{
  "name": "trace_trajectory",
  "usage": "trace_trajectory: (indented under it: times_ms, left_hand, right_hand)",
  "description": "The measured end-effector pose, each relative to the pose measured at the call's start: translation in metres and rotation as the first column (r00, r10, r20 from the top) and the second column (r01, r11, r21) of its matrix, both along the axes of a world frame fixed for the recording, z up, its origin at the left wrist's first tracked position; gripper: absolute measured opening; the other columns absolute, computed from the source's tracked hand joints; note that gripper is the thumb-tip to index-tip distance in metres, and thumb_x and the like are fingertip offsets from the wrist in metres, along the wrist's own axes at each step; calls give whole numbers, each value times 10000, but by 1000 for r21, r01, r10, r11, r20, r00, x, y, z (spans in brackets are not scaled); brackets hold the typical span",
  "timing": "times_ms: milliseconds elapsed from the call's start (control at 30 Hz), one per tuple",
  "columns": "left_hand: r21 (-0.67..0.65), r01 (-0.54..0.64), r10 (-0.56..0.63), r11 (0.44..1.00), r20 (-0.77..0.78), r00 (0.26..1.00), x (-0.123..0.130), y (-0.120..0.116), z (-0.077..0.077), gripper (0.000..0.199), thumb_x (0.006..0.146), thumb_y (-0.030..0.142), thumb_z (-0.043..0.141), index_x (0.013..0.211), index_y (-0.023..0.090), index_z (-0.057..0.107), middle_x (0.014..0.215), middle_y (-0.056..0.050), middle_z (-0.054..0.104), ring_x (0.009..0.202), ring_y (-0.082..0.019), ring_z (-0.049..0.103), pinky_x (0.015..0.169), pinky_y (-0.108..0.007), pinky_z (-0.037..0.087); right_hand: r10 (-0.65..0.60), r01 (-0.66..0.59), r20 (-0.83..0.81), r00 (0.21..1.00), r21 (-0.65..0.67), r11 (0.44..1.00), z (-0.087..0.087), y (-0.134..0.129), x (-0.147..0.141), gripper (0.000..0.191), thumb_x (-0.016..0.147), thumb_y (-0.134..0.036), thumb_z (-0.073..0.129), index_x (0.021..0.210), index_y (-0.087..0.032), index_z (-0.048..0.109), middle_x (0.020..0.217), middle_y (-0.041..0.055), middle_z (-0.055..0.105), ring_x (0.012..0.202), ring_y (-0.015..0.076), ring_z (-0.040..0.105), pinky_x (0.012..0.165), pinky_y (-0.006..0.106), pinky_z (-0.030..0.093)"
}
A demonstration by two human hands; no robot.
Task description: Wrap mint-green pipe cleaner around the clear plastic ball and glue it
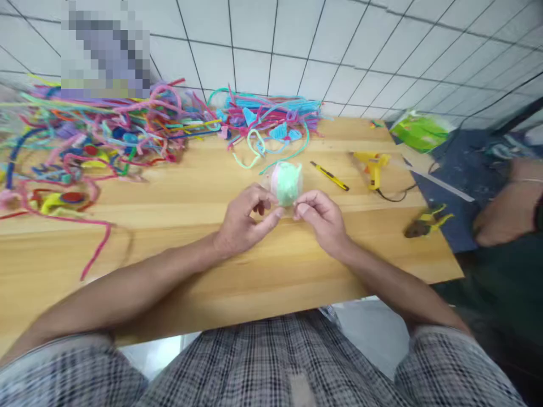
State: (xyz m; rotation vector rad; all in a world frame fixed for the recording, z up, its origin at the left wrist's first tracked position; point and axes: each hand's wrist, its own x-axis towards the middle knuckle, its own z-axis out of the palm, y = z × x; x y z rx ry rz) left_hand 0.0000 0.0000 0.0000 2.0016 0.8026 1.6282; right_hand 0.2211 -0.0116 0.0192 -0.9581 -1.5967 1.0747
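A rounded mint-green and pink bundle (289,183) stands on the wooden table in front of me, with what looks like a clear wrapper round it. At its near left edge, my left hand (250,220) has its thumb and forefinger brought close together on the bundle's lower rim. My right hand (320,220) pinches at the near right edge, thumb against forefinger. Whatever thin part lies between the fingertips is too small to make out. Just right of the bundle lies a yellow and black utility knife (330,176).
Many coloured pipe cleaners (148,121) heap along the back left, by the tiled wall. A yellow glue gun (373,167) with a cord and yellow-handled pliers (426,221) lie right. A green packet (419,131) sits beyond. Another person's arm (509,206) is at far right.
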Motion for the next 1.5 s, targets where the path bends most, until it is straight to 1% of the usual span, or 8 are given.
trace_trajectory:
  times_ms: [233,400,500,633,833,967,1100,1500]
  left_hand:
    - [-402,206,-139,892,188,972,7,-13,3,313,1018,493,852,1003,188,783,781,5,724,597,-64,521,553,-173,432]
    - [-446,220,-155,868,178,972,4,-13,2,339,1052,499,813,951,176,815,810,-24,784,647,-71,604,627,-177,504]
    - [-441,259,-203,860,170,964,3,-12,2,296,1103,439,752,996,174,830,848,-27,807,632,-54,604,624,-156,514]
    - [-450,320,-254,834,202,946,2,-10,6,281,1124,408,723,1018,173,835,927,-43,848,634,-48,613,634,-141,543]
    - [-464,339,-281,819,190,941,2,-9,9,330,1131,447,706,1013,169,840,944,-68,871,626,-62,609,617,-154,546]
    - [-477,317,-255,820,191,948,3,-7,5,358,1119,499,717,1031,173,834,922,-60,862,606,-64,591,603,-166,542]
    - [-502,324,-242,802,222,944,5,-6,1,392,1096,555,734,1038,178,821,939,-57,855,606,-68,588,596,-182,542]
    - [-577,389,-256,719,301,919,4,-2,3,407,1014,562,844,953,162,798,863,-42,818,614,-67,575,587,-187,509]
  right_hand:
    - [-146,29,224,964,458,889,-9,-9,-5,87,1060,-192,681,1081,-275,698,873,-41,721,770,129,690,718,264,529]
    - [-236,23,290,927,586,810,-9,-8,-3,137,1034,-142,673,1074,-273,684,827,-31,707,743,149,665,692,293,505]
    - [-177,49,257,950,436,898,-6,-11,-2,80,1037,-187,693,1011,-262,699,752,-58,652,636,113,573,622,274,440]
    - [9,-7,16,1000,-89,996,0,-14,-4,122,1016,-327,735,930,-248,698,649,-89,565,545,89,447,544,256,362]
    - [43,-282,-401,915,-560,779,12,-10,-7,238,863,-340,861,819,-224,657,593,-110,535,461,43,366,473,213,259]
    - [23,-407,-511,859,-656,636,17,-6,-7,362,793,-374,972,812,-212,649,579,-129,525,431,21,354,461,186,276]
    - [11,-467,-561,828,-678,568,15,-2,-6,423,749,-404,1037,842,-190,683,577,-138,517,431,22,384,451,181,330]
    - [20,-466,-564,826,-663,586,5,-3,-8,410,799,-414,1020,881,-194,684,618,-126,537,506,41,477,515,188,389]
